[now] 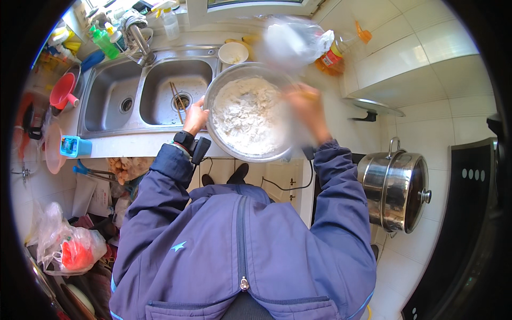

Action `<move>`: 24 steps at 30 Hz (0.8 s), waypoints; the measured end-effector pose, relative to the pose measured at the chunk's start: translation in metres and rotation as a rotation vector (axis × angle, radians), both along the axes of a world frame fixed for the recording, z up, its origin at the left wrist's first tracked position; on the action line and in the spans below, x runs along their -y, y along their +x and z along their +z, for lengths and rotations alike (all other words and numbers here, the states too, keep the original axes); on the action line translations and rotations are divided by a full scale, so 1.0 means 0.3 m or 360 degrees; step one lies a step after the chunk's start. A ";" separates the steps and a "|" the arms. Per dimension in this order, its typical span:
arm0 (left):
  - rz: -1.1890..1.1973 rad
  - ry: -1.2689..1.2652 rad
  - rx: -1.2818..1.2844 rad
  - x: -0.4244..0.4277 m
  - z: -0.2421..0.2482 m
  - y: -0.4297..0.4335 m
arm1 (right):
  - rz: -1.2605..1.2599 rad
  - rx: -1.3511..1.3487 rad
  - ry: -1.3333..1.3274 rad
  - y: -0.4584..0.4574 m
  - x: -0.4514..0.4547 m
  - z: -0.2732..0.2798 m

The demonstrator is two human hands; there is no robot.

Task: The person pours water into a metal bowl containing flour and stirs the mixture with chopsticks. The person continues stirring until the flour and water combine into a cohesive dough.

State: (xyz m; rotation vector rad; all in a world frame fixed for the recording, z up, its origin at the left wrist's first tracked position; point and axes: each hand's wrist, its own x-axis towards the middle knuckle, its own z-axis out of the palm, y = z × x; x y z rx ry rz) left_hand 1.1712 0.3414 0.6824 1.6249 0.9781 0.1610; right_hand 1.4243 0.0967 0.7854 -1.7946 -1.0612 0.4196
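A large metal bowl (211,132) of white, clumpy flour mixture (250,120) is tilted at the counter's front edge. My left hand (196,118) grips its left rim, thumb at the edge and a black strap around the wrist. Over the right rim, my right hand (308,110) is smeared by motion. Its fingers look curled, but the blur hides whether anything is in them. Just beyond that hand is a blurred whitish shape (284,44) in front of a clear plastic bag (316,34); what it is, I cannot tell.
A double steel sink (142,100) lies left, with chopsticks (177,102) in its right basin. Behind the big bowl stands a small white bowl (233,53). An oil bottle (332,60) is at back right, a lidded steel pot (394,192) at right. Bottles crowd the tap (142,44).
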 end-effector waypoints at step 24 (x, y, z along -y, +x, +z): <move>-0.0025 0.0166 -0.0027 0.007 0.023 -0.003 | -0.0007 -0.0232 0.0021 0.015 -0.185 -0.039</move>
